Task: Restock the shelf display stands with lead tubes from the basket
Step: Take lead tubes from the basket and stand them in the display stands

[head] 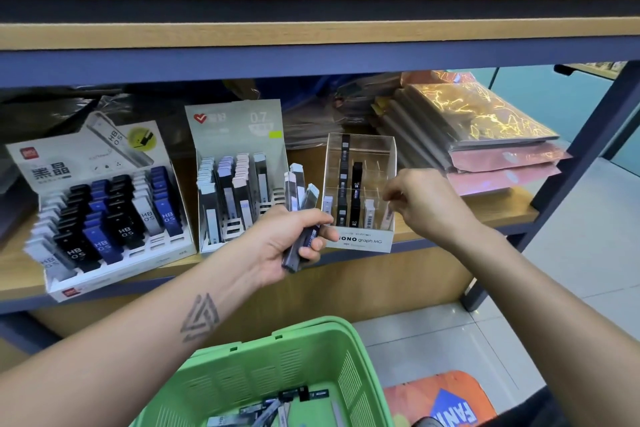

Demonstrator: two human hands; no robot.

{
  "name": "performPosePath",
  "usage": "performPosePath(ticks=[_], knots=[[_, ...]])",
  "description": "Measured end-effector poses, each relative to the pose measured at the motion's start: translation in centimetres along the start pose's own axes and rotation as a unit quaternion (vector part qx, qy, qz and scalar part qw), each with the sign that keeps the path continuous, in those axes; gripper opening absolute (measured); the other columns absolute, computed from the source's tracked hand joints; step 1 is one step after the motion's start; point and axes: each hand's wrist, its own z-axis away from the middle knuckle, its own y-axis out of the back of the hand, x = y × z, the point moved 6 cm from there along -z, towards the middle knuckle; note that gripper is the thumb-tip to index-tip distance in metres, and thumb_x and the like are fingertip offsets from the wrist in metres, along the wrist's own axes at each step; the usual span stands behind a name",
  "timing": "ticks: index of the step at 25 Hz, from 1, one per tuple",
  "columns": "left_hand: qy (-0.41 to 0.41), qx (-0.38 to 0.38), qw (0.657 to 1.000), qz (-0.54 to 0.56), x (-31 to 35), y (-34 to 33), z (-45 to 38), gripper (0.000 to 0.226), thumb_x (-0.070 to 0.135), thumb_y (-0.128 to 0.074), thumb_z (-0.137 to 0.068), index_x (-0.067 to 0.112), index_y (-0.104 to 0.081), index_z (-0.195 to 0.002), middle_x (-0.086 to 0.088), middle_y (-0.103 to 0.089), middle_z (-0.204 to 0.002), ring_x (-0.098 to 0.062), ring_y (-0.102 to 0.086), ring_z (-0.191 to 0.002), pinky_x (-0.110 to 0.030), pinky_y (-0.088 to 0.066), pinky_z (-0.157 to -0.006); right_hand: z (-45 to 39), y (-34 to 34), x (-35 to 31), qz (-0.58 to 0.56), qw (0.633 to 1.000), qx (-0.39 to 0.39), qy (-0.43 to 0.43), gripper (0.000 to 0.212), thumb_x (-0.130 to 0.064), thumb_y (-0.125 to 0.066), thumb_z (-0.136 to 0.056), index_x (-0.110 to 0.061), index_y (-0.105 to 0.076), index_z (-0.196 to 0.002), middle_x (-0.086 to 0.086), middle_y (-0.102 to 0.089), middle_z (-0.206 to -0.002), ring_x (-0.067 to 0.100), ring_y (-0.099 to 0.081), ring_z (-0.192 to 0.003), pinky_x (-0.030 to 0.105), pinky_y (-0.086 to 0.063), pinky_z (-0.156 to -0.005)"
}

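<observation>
My left hand (289, 242) grips a fanned bundle of lead tubes (300, 204) in front of the shelf, between the middle stand and the clear one. My right hand (420, 201) is at the right side of the clear Mono graph stand (360, 239), fingers curled at a pale tube (388, 217) in its right slot; the pinch itself is hidden. That stand holds a few black and pale tubes (356, 191). The grey 0.7 stand (239, 184) and the HB 0.5 stand (104, 215) sit to the left. Below is the green basket (277, 367) with loose tubes (273, 409).
Stacks of shiny packaged sheets (481, 135) lie on the shelf right of the clear stand. A wooden upper shelf (311, 31) overhangs the stands. The blue shelf post (568, 163) stands at right. An orange mat (446, 399) lies on the tiled floor.
</observation>
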Motion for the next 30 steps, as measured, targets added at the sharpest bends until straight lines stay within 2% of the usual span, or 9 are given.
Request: performPosePath(ticks=[6,11,16,19,22,24,26,28,30], knots=[[0.021,-0.029,0.999,0.02,-0.6,-0.8,0.0,0.023,-0.002,-0.063,-0.091,-0.002,-0.051,-0.11,-0.024,-0.064,-0.076,-0.014,-0.044,-0.045,-0.017,-0.032,-0.034,0.3,-1.4,-0.4,0.051,0.998,0.034,0.0,0.019,-0.006,-0.069,-0.087,-0.025,-0.075,-0.09,-0.002,-0.072,-0.09,0.024,-0.062,-0.092,0.031,-0.036,-0.067],[0.042,-0.056,0.997,0.043,-0.7,-1.2,0.4,0.02,-0.001,-0.056,-0.09,-0.003,-0.052,-0.109,-0.02,-0.064,-0.072,-0.013,-0.043,-0.046,-0.016,-0.032,-0.034,0.7,-2.3,-0.2,0.079,0.994,0.071,0.01,0.014,-0.001,-0.075,-0.082,-0.012,-0.076,-0.091,0.001,-0.061,-0.095,0.026,-0.054,-0.094,0.036,-0.046,-0.056],[0.05,-0.071,0.995,0.053,-0.7,-1.2,0.7,0.018,-0.002,-0.049,-0.09,-0.003,-0.053,-0.108,-0.021,-0.063,-0.078,-0.015,-0.043,-0.052,-0.017,-0.034,-0.036,0.8,-1.8,-0.8,0.077,0.994,0.074,0.015,0.018,-0.006,-0.069,-0.089,-0.013,-0.075,-0.105,0.002,-0.061,-0.099,0.026,-0.056,-0.098,0.037,-0.05,-0.066],[0.055,-0.086,0.992,0.073,-0.6,-1.4,1.1,0.02,-0.005,-0.039,-0.09,-0.002,-0.05,-0.107,-0.022,-0.064,-0.082,-0.016,-0.045,-0.057,-0.017,-0.036,-0.04,0.7,-0.4,-2.7,-0.122,0.989,0.08,0.002,0.015,-0.011,-0.07,-0.089,-0.018,-0.079,-0.099,-0.006,-0.069,-0.095,0.011,-0.062,-0.086,0.024,-0.047,-0.073],[0.034,-0.098,0.992,0.07,-0.2,-1.4,1.5,0.021,-0.008,-0.039,-0.093,-0.008,-0.054,-0.108,-0.026,-0.067,-0.087,-0.018,-0.051,-0.059,-0.019,-0.04,-0.045,1.2,-0.8,-5.1,-0.365,0.927,-0.071,-0.039,0.012,-0.015,-0.071,-0.091,-0.019,-0.08,-0.098,-0.008,-0.075,-0.085,0.001,-0.065,-0.076,0.012,-0.046,-0.067],[0.017,-0.098,0.992,0.073,0.0,-1.1,1.7,0.019,-0.009,-0.041,-0.093,-0.008,-0.056,-0.105,-0.025,-0.065,-0.084,-0.021,-0.054,-0.062,-0.022,-0.043,-0.046,1.6,-1.2,-6.3,-0.424,0.893,-0.142,-0.048,0.008,-0.015,-0.073,-0.091,-0.013,-0.08,-0.096,-0.005,-0.074,-0.075,0.0,-0.065,-0.069,0.011,-0.045,-0.06],[0.003,-0.097,0.993,0.064,0.3,-0.7,2.0,0.016,-0.01,-0.044,-0.093,-0.009,-0.056,-0.102,-0.026,-0.064,-0.084,-0.025,-0.059,-0.065,-0.025,-0.048,-0.049,1.5,-1.6,-6.7,-0.447,0.878,-0.163,-0.055,0.006,-0.013,-0.077,-0.088,-0.009,-0.079,-0.092,-0.003,-0.073,-0.073,0.002,-0.065,-0.067,0.012,-0.045,-0.059],[-0.005,-0.101,0.993,0.053,0.5,-0.4,2.4,0.019,-0.01,-0.044,-0.094,-0.014,-0.058,-0.106,-0.032,-0.067,-0.091,-0.028,-0.067,-0.07,-0.03,-0.057,-0.055,1.4,-2.1,-6.8,-0.475,0.859,-0.179,-0.068,0.006,-0.011,-0.079,-0.085,-0.007,-0.077,-0.089,0.002,-0.071,-0.073,0.009,-0.063,-0.068,0.02,-0.046,-0.064],[0.003,-0.111,0.992,0.054,0.5,-0.3,2.8,0.021,-0.008,-0.044,-0.096,-0.013,-0.06,-0.108,-0.034,-0.069,-0.099,-0.032,-0.072,-0.077,-0.038,-0.063,-0.066,1.3,-2.3,-6.4,-0.532,0.821,-0.186,-0.091,0.009,-0.006,-0.079,-0.084,-0.004,-0.074,-0.091,0.008,-0.068,-0.075,0.016,-0.061,-0.068,0.027,-0.048,-0.065]])
